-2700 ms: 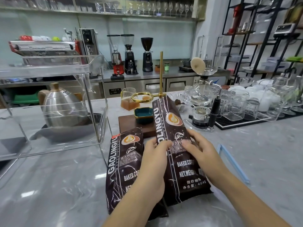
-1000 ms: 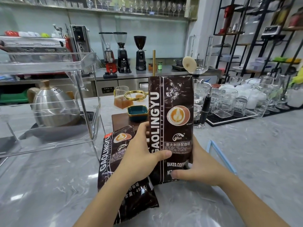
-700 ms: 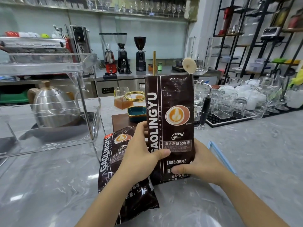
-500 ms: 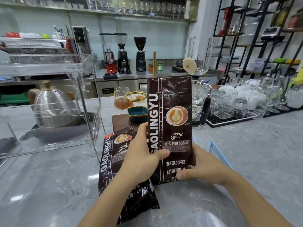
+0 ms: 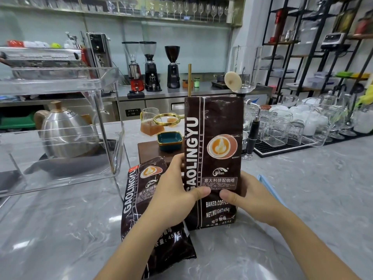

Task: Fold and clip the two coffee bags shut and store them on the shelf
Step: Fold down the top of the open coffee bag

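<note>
Both grips point(image 5: 175, 190) point(image 5: 250, 197) round upright bag point(image 5: 214, 158); 2nd bag point(image 5: 145, 199) flat alongside, clear shelf point(image 5: 109, 126) left.

On your grey marble worktop point(image 5: 302, 188) you have a steel kettle point(image 5: 64, 134) at left, a teal dish point(image 5: 170, 138) on a wooden board point(image 5: 149, 152), a glass jug point(image 5: 150, 124) of amber liquid, and upturned glasses point(image 5: 282, 130) on a black mat point(image 5: 268, 147) at right. Three grinders point(image 5: 150, 67) stand on the far counter.

Flat coffee bag point(image 5: 141, 201): middle hidden under left hand point(image 5: 173, 190).
Blue clip point(image 5: 270, 188): mostly hidden behind right hand point(image 5: 252, 197).
Small print: illegible.
</note>
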